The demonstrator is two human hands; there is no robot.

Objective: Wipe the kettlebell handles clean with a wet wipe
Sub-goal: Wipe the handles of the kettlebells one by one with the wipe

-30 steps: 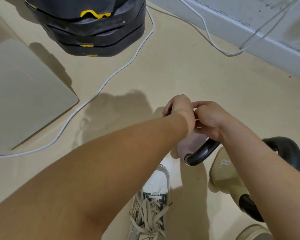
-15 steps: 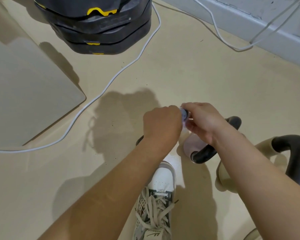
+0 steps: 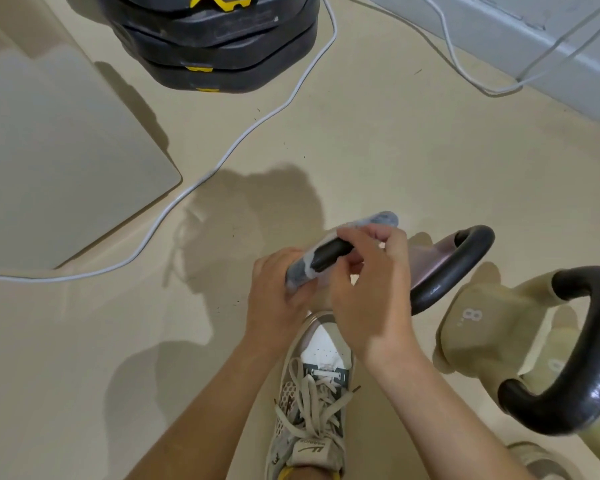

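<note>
A black kettlebell handle (image 3: pixel 329 254) runs diagonally in the middle of the view, wrapped in a grey, damp-looking wet wipe (image 3: pixel 383 220). My left hand (image 3: pixel 278 296) grips the wipe-covered lower left end. My right hand (image 3: pixel 368 289) curls over the handle's upper part, fingers pinching the wipe. That kettlebell's body is mostly hidden under my hands. Right of them lies a pink kettlebell (image 3: pixel 426 261) with a black handle. Further right is a beige kettlebell (image 3: pixel 478 323) marked 8, with a thick black handle.
My laced sneaker (image 3: pixel 316 393) stands just below the hands. A stack of black weight plates (image 3: pixel 222 39) with yellow marks sits at the top. A white cable (image 3: pixel 257 126) snakes across the floor. A pale board (image 3: pixel 56 150) lies left; a wall skirting (image 3: pixel 534 32) runs top right.
My hands have moved apart along the handle, and the wipe, bunched between my fingertips before, now lies spread along it. The view has shifted, showing more of the beige kettlebell.
</note>
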